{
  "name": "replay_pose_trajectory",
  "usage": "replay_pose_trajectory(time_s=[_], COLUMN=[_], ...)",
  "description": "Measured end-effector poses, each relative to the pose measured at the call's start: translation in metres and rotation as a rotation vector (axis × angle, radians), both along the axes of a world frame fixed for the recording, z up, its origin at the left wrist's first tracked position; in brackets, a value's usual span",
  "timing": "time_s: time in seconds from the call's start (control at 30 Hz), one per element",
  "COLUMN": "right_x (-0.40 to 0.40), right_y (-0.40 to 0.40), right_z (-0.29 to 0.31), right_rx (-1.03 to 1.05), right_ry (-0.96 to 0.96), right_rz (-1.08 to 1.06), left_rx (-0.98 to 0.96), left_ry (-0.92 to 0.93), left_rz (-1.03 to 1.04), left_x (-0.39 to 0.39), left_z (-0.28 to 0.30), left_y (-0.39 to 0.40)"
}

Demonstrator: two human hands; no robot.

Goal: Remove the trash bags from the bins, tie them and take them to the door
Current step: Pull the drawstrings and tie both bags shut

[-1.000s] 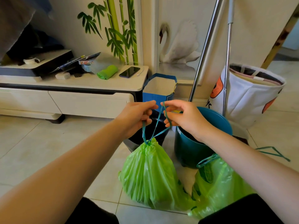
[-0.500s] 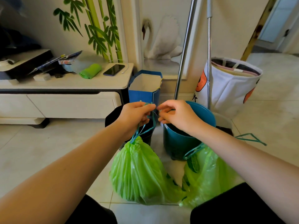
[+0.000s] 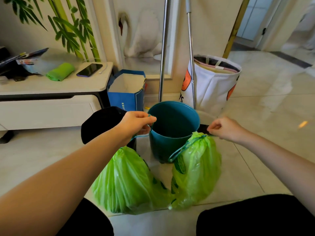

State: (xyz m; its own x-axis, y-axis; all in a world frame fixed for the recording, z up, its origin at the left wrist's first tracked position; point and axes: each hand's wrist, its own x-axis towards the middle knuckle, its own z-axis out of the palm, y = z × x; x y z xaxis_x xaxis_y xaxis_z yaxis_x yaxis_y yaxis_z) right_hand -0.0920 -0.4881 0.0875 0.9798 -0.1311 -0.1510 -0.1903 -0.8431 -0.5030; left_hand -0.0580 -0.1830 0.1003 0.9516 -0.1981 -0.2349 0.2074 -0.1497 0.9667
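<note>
Biggest thing here is the pale tiled floor [image 3: 265, 116], which opens out wide to the right and runs back toward a doorway [image 3: 250, 19] at the upper right, so that side has loads of room. The left is boxed in by a low white cabinet [image 3: 47, 106] whose rounded corner ends just beside a blue paper bag [image 3: 127, 92]. Against the back wall a white fabric hamper [image 3: 213, 84] sits behind two metal poles [image 3: 163, 48].

Down front, two green trash bags sit on the floor between the person's knees. The left bag [image 3: 124, 181] and the right bag [image 3: 196, 169] touch at the bottom, right in front of a teal bin [image 3: 172, 132]. A black bin [image 3: 100, 125] stands left of the teal one, partly hidden by the forearm.

The left hand [image 3: 136, 123] is curled, fingers pinching a teal drawstring [image 3: 141, 135] above the left bag, right at the teal bin's rim. The right hand [image 3: 225, 127] is a loose fist pinching the cord at the cinched neck of the right bag, just beside its gathered top. A loop of that cord [image 3: 180, 149] hangs down the bag's front.

On the cabinet top: a green roll [image 3: 60, 72] and a phone [image 3: 89, 69].
</note>
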Motion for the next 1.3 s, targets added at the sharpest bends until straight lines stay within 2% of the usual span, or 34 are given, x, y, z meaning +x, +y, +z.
replay_pose_trajectory(time_s=[0.1,0.27,0.47,0.6,0.67,0.77,0.83,0.9,0.97,1.03,1.13,1.3], right_x=[-0.006,-0.009,-0.006,-0.009,-0.011,-0.013,-0.016,-0.020,-0.021,-0.019,-0.011,0.000], right_y=[-0.011,-0.020,-0.022,-0.020,-0.018,-0.013,-0.005,0.009,0.023,0.035,0.046,0.063], right_z=[-0.003,-0.002,0.007,0.017,0.020,0.023,0.030,0.039,0.042,0.034,0.012,-0.009], right_rx=[-0.159,-0.308,-0.224,-0.214,-0.110,0.146,0.343,0.500,0.526,0.359,-0.040,-0.304], right_ry=[0.080,0.164,0.060,0.093,0.109,0.132,0.078,0.006,-0.035,-0.097,-0.114,0.036], right_rz=[-0.004,0.014,-0.028,-0.044,-0.079,-0.121,-0.125,-0.080,0.020,0.156,0.394,0.542], left_rx=[0.047,0.081,0.107,0.103,0.093,0.095,0.095,0.088,0.092,0.105,0.122,0.158], left_ry=[0.019,0.031,0.031,0.029,0.033,0.031,0.031,0.030,0.018,0.001,0.000,0.000], left_rz=[-0.024,-0.040,-0.054,-0.055,-0.052,-0.044,-0.040,-0.032,-0.016,-0.008,-0.021,-0.048], left_x=[0.001,0.002,0.003,0.004,0.004,0.005,0.006,0.006,0.008,0.009,0.010,0.011], left_z=[-0.004,-0.009,-0.010,-0.010,-0.009,-0.009,-0.009,-0.009,-0.010,-0.010,-0.011,-0.014], left_y=[-0.007,-0.012,-0.010,-0.006,-0.004,-0.002,-0.002,-0.001,-0.001,0.000,0.001,0.002])
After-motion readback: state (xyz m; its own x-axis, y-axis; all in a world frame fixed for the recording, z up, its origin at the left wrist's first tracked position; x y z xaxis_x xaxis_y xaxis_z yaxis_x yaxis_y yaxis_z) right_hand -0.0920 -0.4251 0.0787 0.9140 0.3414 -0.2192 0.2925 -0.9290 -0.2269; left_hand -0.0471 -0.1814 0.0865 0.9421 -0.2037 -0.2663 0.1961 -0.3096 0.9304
